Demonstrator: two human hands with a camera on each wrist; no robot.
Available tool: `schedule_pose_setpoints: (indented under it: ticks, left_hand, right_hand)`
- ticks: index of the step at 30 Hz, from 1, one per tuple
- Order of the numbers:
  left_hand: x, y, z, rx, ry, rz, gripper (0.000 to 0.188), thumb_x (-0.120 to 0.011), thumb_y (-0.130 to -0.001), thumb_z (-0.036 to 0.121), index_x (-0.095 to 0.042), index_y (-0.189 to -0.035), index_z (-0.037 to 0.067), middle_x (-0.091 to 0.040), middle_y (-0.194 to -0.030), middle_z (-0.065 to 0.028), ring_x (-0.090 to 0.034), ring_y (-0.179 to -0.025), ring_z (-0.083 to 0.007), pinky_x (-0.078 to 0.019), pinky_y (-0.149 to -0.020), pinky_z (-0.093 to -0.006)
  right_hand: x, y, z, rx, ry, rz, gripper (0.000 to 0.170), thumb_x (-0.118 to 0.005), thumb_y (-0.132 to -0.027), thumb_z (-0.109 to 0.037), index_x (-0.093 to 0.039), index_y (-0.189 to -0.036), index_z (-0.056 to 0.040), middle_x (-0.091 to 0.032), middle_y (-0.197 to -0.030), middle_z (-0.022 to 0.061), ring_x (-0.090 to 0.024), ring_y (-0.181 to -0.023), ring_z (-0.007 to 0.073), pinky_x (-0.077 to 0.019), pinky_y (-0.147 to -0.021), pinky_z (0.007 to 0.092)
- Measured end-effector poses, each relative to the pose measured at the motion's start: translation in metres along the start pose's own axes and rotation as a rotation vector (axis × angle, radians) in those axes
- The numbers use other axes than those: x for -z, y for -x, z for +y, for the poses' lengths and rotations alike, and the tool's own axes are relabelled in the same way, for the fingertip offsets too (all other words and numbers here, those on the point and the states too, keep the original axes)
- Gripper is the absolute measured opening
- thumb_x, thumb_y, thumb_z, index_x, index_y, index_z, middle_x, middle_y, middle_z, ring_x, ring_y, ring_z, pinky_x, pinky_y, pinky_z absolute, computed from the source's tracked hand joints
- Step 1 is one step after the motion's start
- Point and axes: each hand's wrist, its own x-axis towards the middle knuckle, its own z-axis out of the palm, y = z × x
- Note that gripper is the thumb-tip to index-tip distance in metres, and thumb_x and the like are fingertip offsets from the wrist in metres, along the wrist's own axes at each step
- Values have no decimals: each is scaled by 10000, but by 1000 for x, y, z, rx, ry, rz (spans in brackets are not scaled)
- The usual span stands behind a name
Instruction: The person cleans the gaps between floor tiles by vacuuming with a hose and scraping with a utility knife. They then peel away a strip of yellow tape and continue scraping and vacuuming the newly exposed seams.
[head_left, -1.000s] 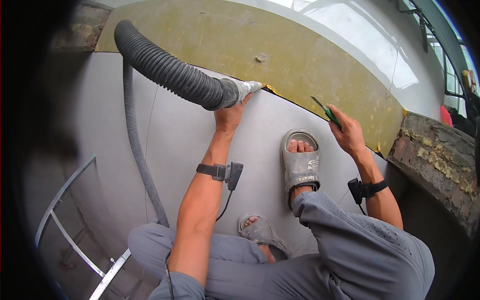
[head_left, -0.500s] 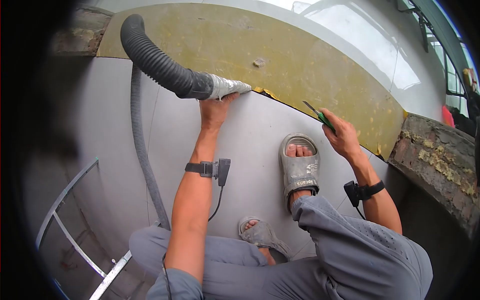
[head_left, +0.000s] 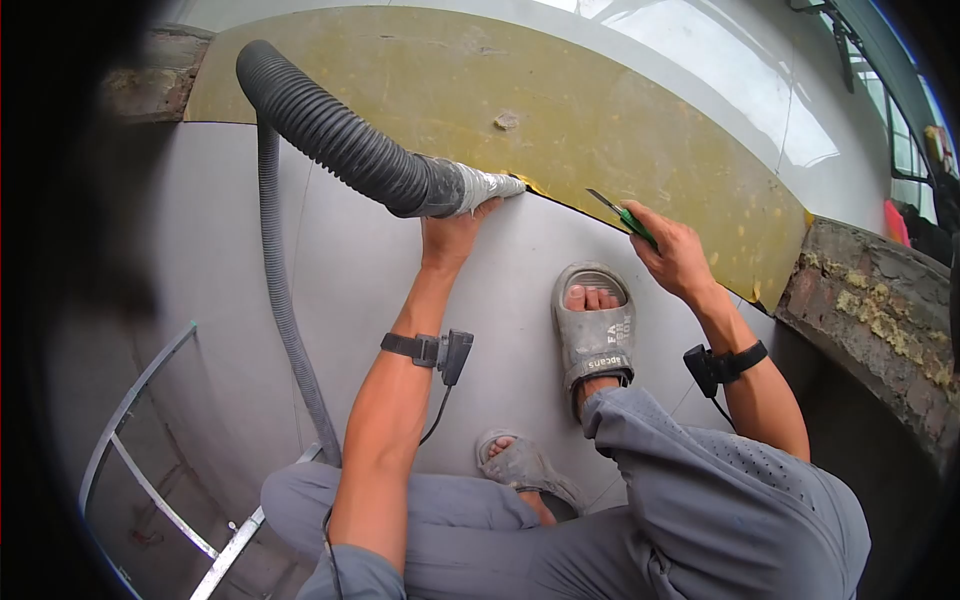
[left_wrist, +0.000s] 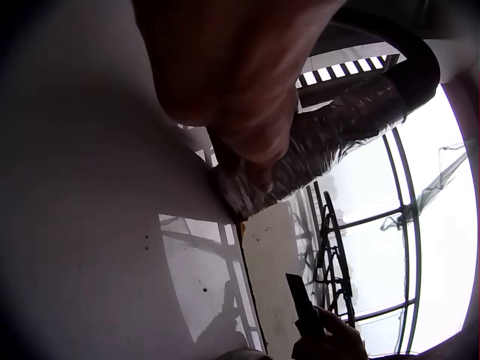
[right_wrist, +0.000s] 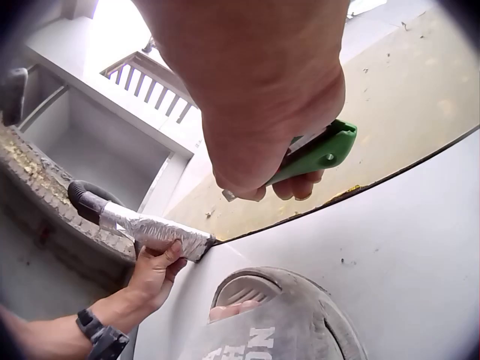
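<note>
My left hand (head_left: 450, 240) grips the silver-taped nozzle (head_left: 488, 188) of a thick black ribbed vacuum hose (head_left: 340, 140). In the right wrist view the thumb of that hand lies along the tape-wrapped nozzle (right_wrist: 161, 231). The nozzle's tip meets the dark seam (head_left: 575, 208) between the yellowish slab and the pale grey tiles, beside a torn yellow strip (head_left: 530, 184). To the right, my right hand (head_left: 677, 260) holds a green utility knife (head_left: 638, 225), its blade extended and pointing up-left over the slab's near edge. The right palm partly hides the knife (right_wrist: 322, 156) in the right wrist view.
The yellowish slab (head_left: 640, 140) spans between rough brick-and-mortar edges (head_left: 870, 310). Two sandalled feet (head_left: 595, 325) stand on the grey floor tiles (head_left: 510, 270). A thinner stretch of hose (head_left: 285, 310) runs down the left, near a metal frame (head_left: 150, 490).
The nozzle slid left along the seam with my left hand, then came back right. My right hand and the knife shifted gradually left, closer to the nozzle.
</note>
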Motion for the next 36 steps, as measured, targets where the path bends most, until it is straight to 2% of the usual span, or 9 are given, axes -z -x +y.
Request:
schedule_pose_setpoints:
  ticks: [5,7,9,14,19,23,28,34,36]
  left_hand:
    - [-8,-6,10,71,169,13,264,-846,-854,140,-738,-1062,18,-740,-1011,-63,-679,-948,-181,-527,-880,-330]
    - [-12,3,-15,42,13,26,253,-832,-862,113,-731,-1069,7,-741,-1011,-77,-682,-947,-191,-529,-889,-329]
    - [-6,1,-24,-201,154,55,243,-815,-878,100,-728,-1083,2,-742,-1020,-76,-683,-960,-192,-530,-902,-317]
    - [22,-8,-18,102,148,-8,218,-812,-890,109,-733,-1065,5,-739,-1036,-62,-673,-971,-173,-526,-894,-307]
    - [21,-7,-26,-32,-173,-19,209,-810,-890,86,-735,-1072,14,-727,-1035,-41,-667,-1001,-161,-538,-886,-294]
    - [61,-38,-18,21,217,68,229,-807,-889,72,-722,-1077,-29,-743,-1036,-69,-699,-955,-182,-551,-881,-303]
    - [59,-24,-43,221,53,189,326,-836,-878,140,-688,-1113,-30,-742,-1038,-86,-696,-958,-181,-546,-884,-319]
    - [69,-29,-50,98,250,295,281,-833,-871,89,-677,-1078,-19,-727,-999,-77,-691,-941,-182,-552,-878,-315]
    - [77,-37,-56,190,233,310,261,-829,-871,74,-674,-1061,-15,-718,-981,-63,-691,-933,-182,-552,-878,-317]
  right_hand:
    - [5,5,9,15,8,59,451,-640,-922,-136,-573,-1368,-146,-722,-1078,191,-684,-919,410,-543,-776,488]
    - [5,7,10,5,16,48,450,-640,-922,-136,-575,-1367,-145,-722,-1079,189,-685,-916,410,-544,-775,487]
    - [4,7,11,5,24,38,449,-641,-922,-136,-577,-1366,-144,-722,-1079,187,-685,-914,410,-545,-774,487]
    - [9,11,13,-55,-2,18,451,-639,-919,-131,-581,-1367,-141,-720,-1049,192,-679,-911,413,-535,-770,489]
    - [6,6,24,-6,-6,64,453,-640,-919,-120,-581,-1368,-139,-711,-1012,206,-674,-895,416,-530,-763,486]
    - [3,2,20,-15,-40,62,460,-642,-913,-108,-582,-1368,-141,-707,-1009,209,-673,-898,413,-530,-768,478]
    - [8,-7,22,12,-33,43,459,-645,-914,-119,-585,-1368,-147,-707,-1000,207,-675,-886,409,-531,-759,474]
    - [4,-32,13,50,-50,27,461,-646,-912,-121,-587,-1367,-159,-707,-994,203,-675,-874,406,-529,-752,471]
    - [6,-35,12,16,-45,-4,463,-646,-910,-119,-587,-1367,-163,-707,-997,203,-676,-878,406,-530,-755,469]
